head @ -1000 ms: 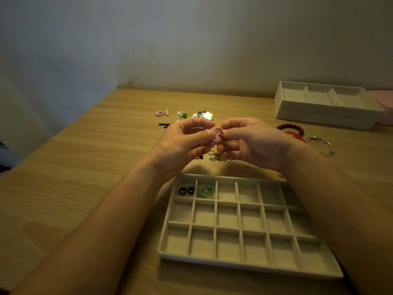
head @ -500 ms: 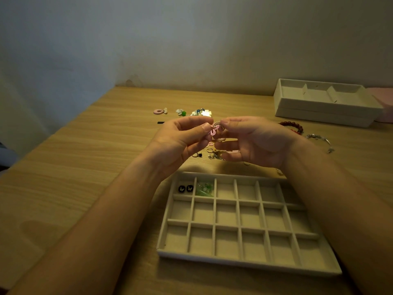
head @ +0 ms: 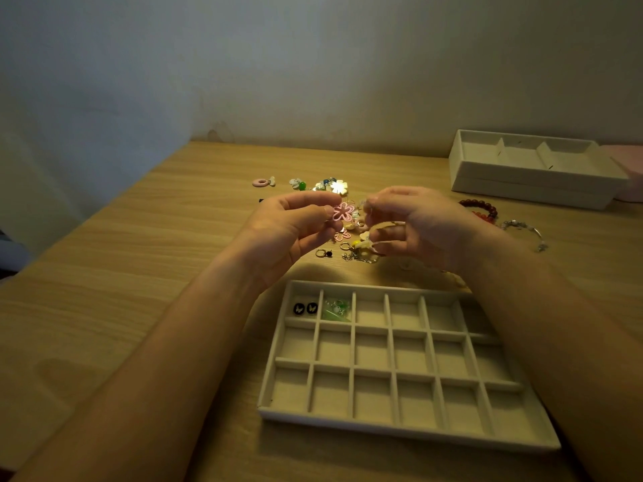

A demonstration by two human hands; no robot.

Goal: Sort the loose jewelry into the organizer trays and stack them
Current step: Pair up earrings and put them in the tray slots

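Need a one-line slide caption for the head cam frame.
Left hand pinches a pink flower charm, right hand close beside, over loose jewelry beyond the compartment tray.

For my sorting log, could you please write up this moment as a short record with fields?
left hand: pinches a pink flower earring above the table
right hand: fingers curled beside the earring; what it holds is unclear
grid tray: nearest the person, below the hands
filled compartments: black studs in the far-left back one, green pieces in the next
loose jewelry: spread on the table behind and under the hands
bracelets: red bead bracelet and silver bracelet, right of the hands
stacked trays: far right
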